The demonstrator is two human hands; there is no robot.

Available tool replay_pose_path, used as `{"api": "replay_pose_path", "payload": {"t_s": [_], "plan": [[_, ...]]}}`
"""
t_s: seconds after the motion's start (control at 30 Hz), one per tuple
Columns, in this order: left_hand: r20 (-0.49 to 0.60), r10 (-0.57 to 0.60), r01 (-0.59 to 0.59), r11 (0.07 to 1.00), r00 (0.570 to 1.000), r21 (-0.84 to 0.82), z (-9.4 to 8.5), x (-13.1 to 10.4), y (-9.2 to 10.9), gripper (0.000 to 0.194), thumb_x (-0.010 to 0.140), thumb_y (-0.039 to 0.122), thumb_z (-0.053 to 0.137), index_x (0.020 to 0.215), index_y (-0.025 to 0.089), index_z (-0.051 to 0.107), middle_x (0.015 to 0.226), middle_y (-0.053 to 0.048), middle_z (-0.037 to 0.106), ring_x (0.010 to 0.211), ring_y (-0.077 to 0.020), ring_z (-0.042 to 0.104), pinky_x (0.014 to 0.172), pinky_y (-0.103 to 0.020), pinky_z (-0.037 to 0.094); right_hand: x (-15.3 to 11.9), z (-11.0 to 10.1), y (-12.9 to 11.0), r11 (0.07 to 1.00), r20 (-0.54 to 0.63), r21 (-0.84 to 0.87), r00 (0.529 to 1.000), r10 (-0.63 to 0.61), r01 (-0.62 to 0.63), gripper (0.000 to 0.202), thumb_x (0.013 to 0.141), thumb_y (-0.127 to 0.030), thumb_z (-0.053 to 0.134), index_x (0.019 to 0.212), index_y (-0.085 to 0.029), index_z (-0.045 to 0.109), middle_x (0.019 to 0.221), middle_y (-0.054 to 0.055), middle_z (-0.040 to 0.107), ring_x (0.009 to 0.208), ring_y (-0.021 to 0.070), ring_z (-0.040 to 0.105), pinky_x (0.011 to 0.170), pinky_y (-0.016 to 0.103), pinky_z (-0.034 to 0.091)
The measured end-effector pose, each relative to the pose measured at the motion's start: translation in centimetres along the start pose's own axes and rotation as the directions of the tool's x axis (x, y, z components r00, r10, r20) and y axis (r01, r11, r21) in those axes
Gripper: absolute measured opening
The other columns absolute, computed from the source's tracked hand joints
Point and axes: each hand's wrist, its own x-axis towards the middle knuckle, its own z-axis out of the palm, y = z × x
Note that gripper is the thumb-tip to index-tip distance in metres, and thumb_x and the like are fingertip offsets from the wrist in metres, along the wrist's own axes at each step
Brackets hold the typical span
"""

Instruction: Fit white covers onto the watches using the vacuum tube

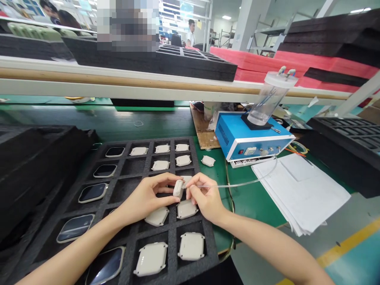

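Note:
Between the thumb and fingers of my left hand (154,194) a beige watch case (178,189) is held on edge above the tray. My right hand (204,196) pinches the end of a clear thin tube (237,185) against the side of that case; the tip itself is hidden by my fingers. Below both hands lies a black foam tray (173,253). Several beige watch cases (191,246) sit in its right-hand compartments, and dark-glass watch faces (93,192) fill the left column. One more beige watch case (208,160) rests on the green mat, right of the tray.
A blue machine (255,136) with a clear cylinder (271,99) on top stands at the back right; the tube runs to its front. White papers (299,194) lie right. Black foam stacks (32,174) crowd the left. A shelf (133,86) crosses above; people are behind it.

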Motion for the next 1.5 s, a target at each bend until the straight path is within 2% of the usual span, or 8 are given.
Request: {"api": "replay_pose_path", "payload": {"t_s": [0.2,0.3,0.4,0.47,0.57,0.87,1.17,1.5], "plan": [[-0.003,-0.014,0.014,0.999,1.0,-0.042,-0.1,-0.1,0.0,0.038,0.064,0.019,0.073,0.101,0.019,0.064,0.107,-0.006,0.066,0.094,-0.0231,0.063,0.088,-0.039,0.05,-0.4,-0.1,0.1,0.999,0.005,-0.013,0.999,-0.039,0.039,0.007,0.077,-0.021,0.048,0.071,-0.018,0.051,0.055,-0.003,0.052,0.04,0.0072,0.04,0.04,0.02,0.032],[-0.073,-0.064,0.048,0.978,0.995,-0.202,-0.3,0.0,0.1,0.04,0.065,0.02,0.073,0.103,0.017,0.063,0.108,-0.008,0.067,0.098,-0.0243,0.062,0.091,-0.039,0.047,-1.2,-0.4,0.3,0.961,0.004,-0.061,0.963,-0.271,0.27,0.01,0.077,-0.021,0.049,0.087,-0.019,0.051,0.061,0.0,0.055,0.045,0.0106,0.045,0.045,0.024,0.038],[-0.117,-0.146,0.081,0.896,0.982,-0.438,-0.4,0.0,0.4,0.036,0.075,0.025,0.065,0.11,0.017,0.061,0.114,-0.011,0.064,0.105,-0.0247,0.059,0.092,-0.039,0.046,-1.5,-0.7,0.6,0.848,0.046,-0.173,0.864,-0.501,0.5,0.029,0.074,-0.018,0.051,0.102,-0.021,0.048,0.078,0.004,0.06,0.049,0.0118,0.048,0.05,0.028,0.042],[-0.088,-0.194,0.113,0.821,0.977,-0.559,-0.4,-0.1,0.6,0.031,0.079,0.024,0.06,0.109,0.016,0.062,0.119,-0.011,0.061,0.107,-0.0238,0.057,0.094,-0.039,0.045,-1.3,-0.7,0.5,0.813,0.053,-0.273,0.851,-0.522,0.515,0.026,0.074,-0.014,0.05,0.099,-0.022,0.051,0.084,0.005,0.059,0.05,0.011,0.047,0.051,0.027,0.042],[-0.083,-0.232,0.134,0.78,0.969,-0.612,0.0,-0.3,0.7,0.029,0.078,0.021,0.062,0.106,0.015,0.063,0.11,-0.009,0.065,0.102,-0.021,0.06,0.096,-0.037,0.044,-0.5,-0.5,0.1,0.848,-0.019,-0.37,0.909,-0.416,0.38,0.01,0.078,-0.016,0.05,0.085,-0.021,0.055,0.08,0.003,0.056,0.053,0.0109,0.046,0.05,0.025,0.039],[-0.089,-0.099,0.064,0.941,0.991,-0.332,0.7,-0.6,0.7,0.021,0.072,0.021,0.067,0.091,0.016,0.06,0.08,-0.001,0.067,0.078,-0.0147,0.062,0.077,-0.029,0.049,0.3,-0.4,0.0,0.911,0.022,-0.359,0.978,-0.206,0.2,0.012,0.081,-0.023,0.053,0.08,-0.018,0.064,0.068,0.001,0.057,0.051,0.01,0.045,0.046,0.023,0.036],[-0.132,-0.018,-0.013,0.973,0.991,-0.23,0.7,-0.6,0.6,0.019,0.071,0.016,0.066,0.089,0.016,0.06,0.084,-0.001,0.067,0.079,-0.015,0.063,0.078,-0.028,0.048,0.6,-0.7,0.3,0.941,0.036,-0.3,0.988,-0.15,0.154,0.013,0.079,-0.024,0.056,0.078,-0.017,0.066,0.072,0.003,0.061,0.051,0.0105,0.051,0.045,0.022,0.04],[-0.204,0.063,-0.071,0.997,0.977,-0.034,1.8,-1.2,0.1,0.019,0.073,0.021,0.064,0.091,0.015,0.059,0.088,-0.005,0.065,0.082,-0.0176,0.061,0.076,-0.03,0.051,0.5,-0.6,-0.3,0.808,0.048,-0.489,0.935,-0.352,0.329,0.014,0.072,-0.014,0.052,0.071,-0.015,0.066,0.063,0.002,0.062,0.046,0.0091,0.048,0.043,0.021,0.039]]}}
